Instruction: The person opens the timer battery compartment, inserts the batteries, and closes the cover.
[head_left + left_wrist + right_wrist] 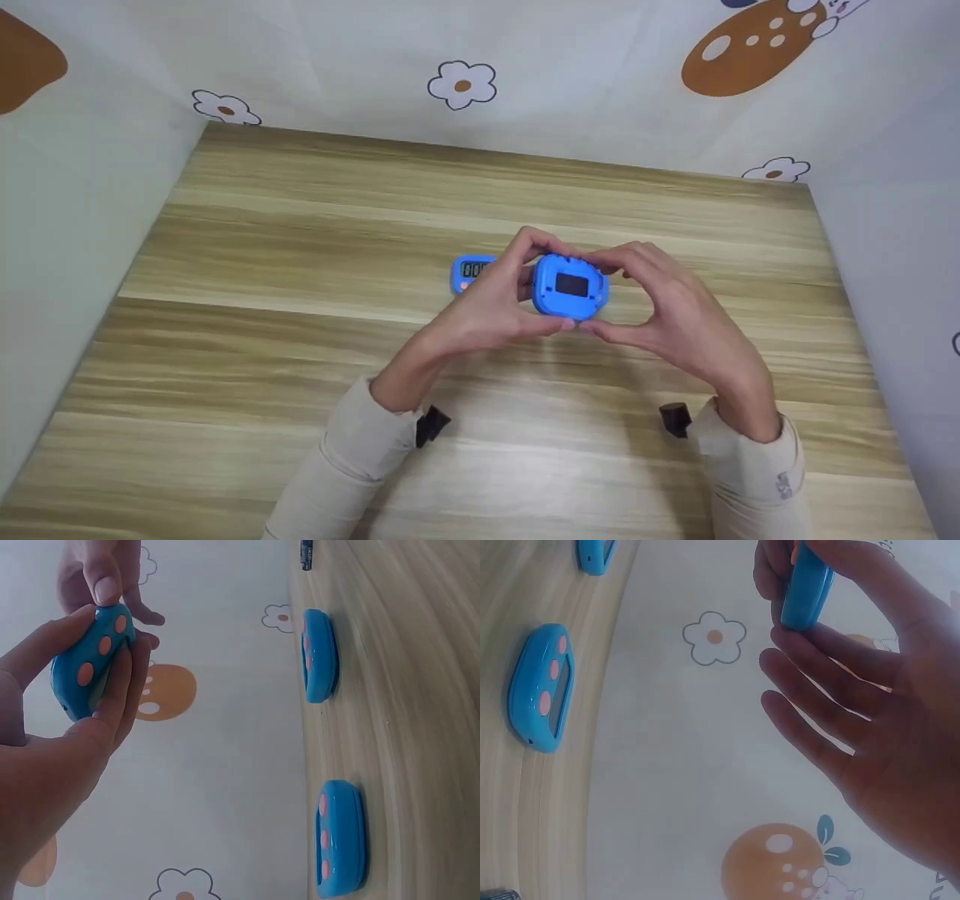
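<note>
Both hands hold a blue digital timer (553,304) above the table, its back with a dark rectangle facing the head camera. My left hand (484,311) grips its left side, thumb at the lower edge and fingers around the top. My right hand (686,322) pinches the right side between thumb and index finger; its other fingers are spread in the right wrist view. Pink buttons show on the held timer (94,660) in the left wrist view. Another blue timer (458,276) lies face up, partly hidden behind my left hand.
Two blue timers, one farther up (322,656) and one lower (346,840), lie on the wooden table (285,262) in the left wrist view. A small dark cylinder (306,555), perhaps a battery, lies near them. Patterned cloth walls (360,67) border the table.
</note>
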`<state>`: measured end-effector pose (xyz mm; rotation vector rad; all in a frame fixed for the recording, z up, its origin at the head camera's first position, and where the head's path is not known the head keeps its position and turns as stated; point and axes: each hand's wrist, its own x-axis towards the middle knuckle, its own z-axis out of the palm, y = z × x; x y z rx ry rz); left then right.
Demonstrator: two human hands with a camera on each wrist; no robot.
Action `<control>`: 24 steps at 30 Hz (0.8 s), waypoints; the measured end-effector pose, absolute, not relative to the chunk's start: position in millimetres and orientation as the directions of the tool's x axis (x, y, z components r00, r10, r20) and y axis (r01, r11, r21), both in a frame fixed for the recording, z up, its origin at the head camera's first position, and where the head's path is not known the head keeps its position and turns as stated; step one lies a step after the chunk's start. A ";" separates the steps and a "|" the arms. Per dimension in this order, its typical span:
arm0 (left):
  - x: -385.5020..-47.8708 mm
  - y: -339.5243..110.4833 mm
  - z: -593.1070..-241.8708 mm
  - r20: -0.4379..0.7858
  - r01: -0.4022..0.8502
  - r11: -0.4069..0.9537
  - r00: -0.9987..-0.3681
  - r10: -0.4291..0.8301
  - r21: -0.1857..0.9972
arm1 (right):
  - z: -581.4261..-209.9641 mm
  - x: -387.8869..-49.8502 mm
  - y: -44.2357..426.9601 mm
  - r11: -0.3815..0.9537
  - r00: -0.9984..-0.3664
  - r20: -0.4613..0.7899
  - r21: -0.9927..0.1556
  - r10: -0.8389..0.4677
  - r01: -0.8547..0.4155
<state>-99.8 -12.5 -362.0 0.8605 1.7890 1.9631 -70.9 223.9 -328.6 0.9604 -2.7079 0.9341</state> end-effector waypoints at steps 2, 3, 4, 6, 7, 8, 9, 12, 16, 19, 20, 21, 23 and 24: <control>-100.3 -13.7 -361.5 0.201 0.137 -0.148 -0.738 0.644 0.979 | -328.1 -71.6 225.6 0.608 -0.794 0.298 -0.520 -0.530 -0.600; -100.7 -14.8 -361.3 0.198 0.135 -0.147 -0.727 0.657 0.980 | -327.7 -71.9 226.8 0.610 -0.798 0.290 -0.524 -0.528 -0.594; -101.1 -16.1 -361.2 0.197 0.133 -0.146 -0.716 0.669 0.980 | -327.3 -72.2 228.2 0.611 -0.802 0.287 -0.529 -0.523 -0.588; -101.8 -18.8 -360.5 0.188 0.129 -0.137 -0.696 0.693 0.982 | -326.8 -72.6 231.4 0.611 -0.812 0.283 -0.545 -0.510 -0.574; -102.0 -20.2 -360.0 0.182 0.131 -0.126 -0.690 0.701 0.983 | -326.7 -72.9 232.6 0.609 -0.813 0.288 -0.549 -0.505 -0.573; -101.9 -21.4 -359.6 0.173 0.139 -0.105 -0.690 0.702 0.985 | -326.7 -73.2 233.5 0.607 -0.815 0.292 -0.553 -0.501 -0.571; -101.7 -22.2 -359.3 0.164 0.148 -0.084 -0.697 0.698 0.985 | -327.0 -73.3 234.1 0.605 -0.814 0.300 -0.552 -0.497 -0.573; -99.8 -21.2 -358.8 0.142 0.180 -0.009 -0.743 0.654 0.984 | -328.2 -73.6 233.5 0.602 -0.812 0.308 -0.553 -0.495 -0.576; -94.2 -13.5 -359.4 0.126 0.222 0.120 -0.837 0.533 0.968 | -328.9 -72.7 230.3 0.585 -0.814 0.258 -0.586 -0.520 -0.560; -90.0 -6.3 -360.1 0.134 0.237 0.173 -0.877 0.461 0.956 | -327.0 -71.2 225.7 0.557 -0.802 0.242 -0.611 -0.546 -0.563; -89.1 -4.1 -360.4 0.143 0.244 0.177 -0.882 0.449 0.953 | -325.2 -70.2 223.5 0.547 -0.797 0.247 -0.615 -0.551 -0.568; -88.5 -2.2 -360.8 0.151 0.251 0.178 -0.885 0.440 0.951 | -322.7 -68.9 221.2 0.535 -0.792 0.257 -0.619 -0.553 -0.575; -88.2 0.1 -361.6 0.171 0.267 0.172 -0.885 0.432 0.948 | -316.4 -66.2 216.3 0.514 -0.784 0.281 -0.625 -0.553 -0.587; -88.2 0.5 -362.0 0.176 0.273 0.174 -0.884 0.433 0.946 | -312.9 -64.6 214.1 0.505 -0.781 0.290 -0.629 -0.553 -0.591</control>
